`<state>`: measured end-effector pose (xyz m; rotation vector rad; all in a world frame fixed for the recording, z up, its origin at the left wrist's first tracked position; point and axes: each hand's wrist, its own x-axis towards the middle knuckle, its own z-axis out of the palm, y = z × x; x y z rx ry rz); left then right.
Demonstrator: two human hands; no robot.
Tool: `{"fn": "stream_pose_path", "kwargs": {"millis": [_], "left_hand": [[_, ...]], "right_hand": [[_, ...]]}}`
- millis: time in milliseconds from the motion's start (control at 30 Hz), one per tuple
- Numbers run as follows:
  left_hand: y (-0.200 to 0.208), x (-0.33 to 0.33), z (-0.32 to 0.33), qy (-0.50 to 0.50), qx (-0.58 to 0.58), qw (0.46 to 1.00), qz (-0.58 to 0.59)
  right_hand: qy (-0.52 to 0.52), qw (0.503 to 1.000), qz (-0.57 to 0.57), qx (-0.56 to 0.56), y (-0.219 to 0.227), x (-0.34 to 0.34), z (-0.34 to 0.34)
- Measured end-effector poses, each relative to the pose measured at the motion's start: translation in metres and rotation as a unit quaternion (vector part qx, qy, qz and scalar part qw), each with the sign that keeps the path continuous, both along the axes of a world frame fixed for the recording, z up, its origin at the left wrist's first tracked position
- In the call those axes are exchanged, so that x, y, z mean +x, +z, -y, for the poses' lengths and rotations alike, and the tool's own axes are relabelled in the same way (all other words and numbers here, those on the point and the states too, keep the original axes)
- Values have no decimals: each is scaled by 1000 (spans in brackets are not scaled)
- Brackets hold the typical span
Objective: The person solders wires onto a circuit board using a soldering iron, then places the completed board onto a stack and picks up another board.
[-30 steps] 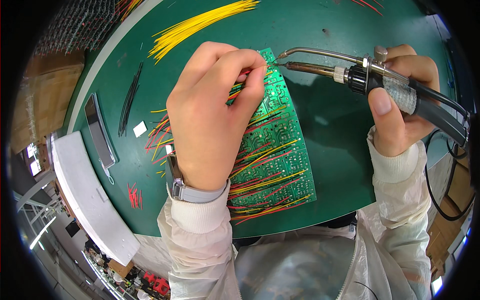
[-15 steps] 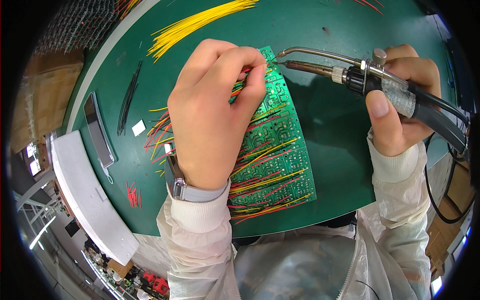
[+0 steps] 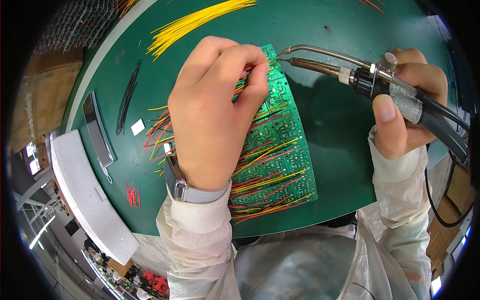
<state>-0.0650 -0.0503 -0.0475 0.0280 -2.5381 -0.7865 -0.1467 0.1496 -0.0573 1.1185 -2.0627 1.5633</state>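
A green circuit board point(image 3: 280, 127) lies on the table, with red, yellow and black wires sticking out of it in rows. My left hand point(image 3: 210, 110) is over the board's left side, thumb and forefinger pinched on the end of a thin wire near the top edge; the fingers hide most of it. In my right hand point(image 3: 392, 127) is a soldering iron point(image 3: 315, 67), gripped by its dark handle. A curved metal solder-feed tube point(image 3: 332, 51) runs above the barrel. The iron's tip is at the top of the board, just right of my left fingertips.
On the green table point(image 3: 345, 165) are a bundle of yellow wires point(image 3: 200, 24), black wires point(image 3: 128, 100), short red pieces point(image 3: 133, 195) and a small white square point(image 3: 138, 127). A phone point(image 3: 97, 130) lies at the left, by a white foam block point(image 3: 90, 195). A black cable point(image 3: 432, 200) hangs at right.
My right hand and the iron's handle have shifted slightly right and down, while the tip stays near the same spot. My left fingertips have edged a little up and right, still pinched.
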Motion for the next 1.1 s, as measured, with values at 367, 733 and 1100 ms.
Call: {"fn": "stream_pose_path", "kwargs": {"millis": [367, 733, 1100], "left_hand": [[-1, 0, 0, 2, -5, 1000, 3], [22, 2, 3, 11, 13, 999, 34], [35, -131, -41, -212, -251, 944, -35]], "right_hand": [[-28, 999, 8, -14, -1, 0, -2], [-2, 998, -23, -52, 2, -6, -32], [18, 999, 0, -42, 4, 19, -77]]}}
